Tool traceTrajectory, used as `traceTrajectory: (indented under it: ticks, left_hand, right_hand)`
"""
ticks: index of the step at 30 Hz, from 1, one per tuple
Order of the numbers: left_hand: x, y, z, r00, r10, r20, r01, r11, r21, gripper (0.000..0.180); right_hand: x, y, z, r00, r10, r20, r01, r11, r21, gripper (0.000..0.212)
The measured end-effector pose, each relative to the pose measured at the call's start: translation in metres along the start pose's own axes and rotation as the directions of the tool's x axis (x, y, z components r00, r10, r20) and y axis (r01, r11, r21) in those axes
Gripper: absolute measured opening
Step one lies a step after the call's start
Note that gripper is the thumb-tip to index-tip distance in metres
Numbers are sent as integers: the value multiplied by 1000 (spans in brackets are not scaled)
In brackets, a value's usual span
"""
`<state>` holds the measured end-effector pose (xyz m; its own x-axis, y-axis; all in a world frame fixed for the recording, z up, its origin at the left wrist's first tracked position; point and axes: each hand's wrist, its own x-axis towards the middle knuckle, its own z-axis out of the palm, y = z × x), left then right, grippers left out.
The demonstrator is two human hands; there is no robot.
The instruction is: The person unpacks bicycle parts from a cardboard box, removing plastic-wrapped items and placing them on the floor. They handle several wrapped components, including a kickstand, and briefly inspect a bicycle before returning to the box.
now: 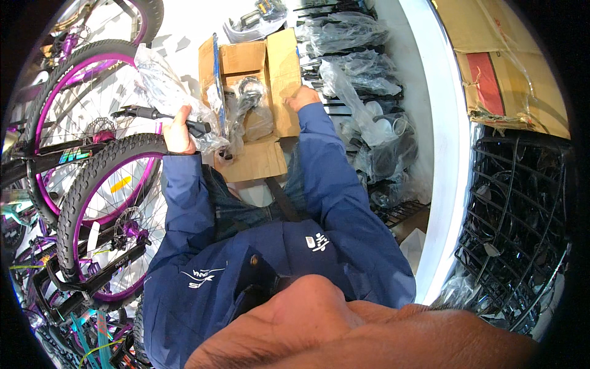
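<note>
My left hand point(179, 131) is closed around a black rod-shaped part point(145, 112) with a wider, forked-looking end; its exact kind I cannot make out. Crumpled clear plastic wrap point(161, 79) hangs about that hand, above and beside the part. An opened cardboard box point(244, 56) sits between my legs with its flaps spread. My right hand point(302, 97) grips the edge of the box's right flap point(283, 75). Inside the box lie plastic-bagged parts point(252, 101), dark and partly hidden by the film.
Bicycles with purple-rimmed wheels point(72, 206) crowd the left side. Plastic-wrapped black parts point(350, 71) are stacked along the right. Beyond a white ledge point(439, 154) are black wire baskets point(516, 221) and a large carton point(528, 74). A clear container point(255, 27) stands past the box.
</note>
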<state>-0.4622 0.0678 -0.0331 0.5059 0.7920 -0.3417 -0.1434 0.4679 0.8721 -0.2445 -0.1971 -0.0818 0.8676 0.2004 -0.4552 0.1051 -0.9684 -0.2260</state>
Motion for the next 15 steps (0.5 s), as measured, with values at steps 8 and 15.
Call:
traceTrajectory:
  ticks: [8, 15]
  left_hand:
    - [-5, 8, 3, 999, -40, -24, 39, 999, -22, 35]
    - [-15, 12, 9, 997, -44, 70, 48, 998, -49, 38]
  right_hand:
    - [-21, -75, 62, 884, -464, -58, 467, 876, 121, 29]
    - [-25, -135, 289, 940, 339, 39, -287, 723, 628, 46]
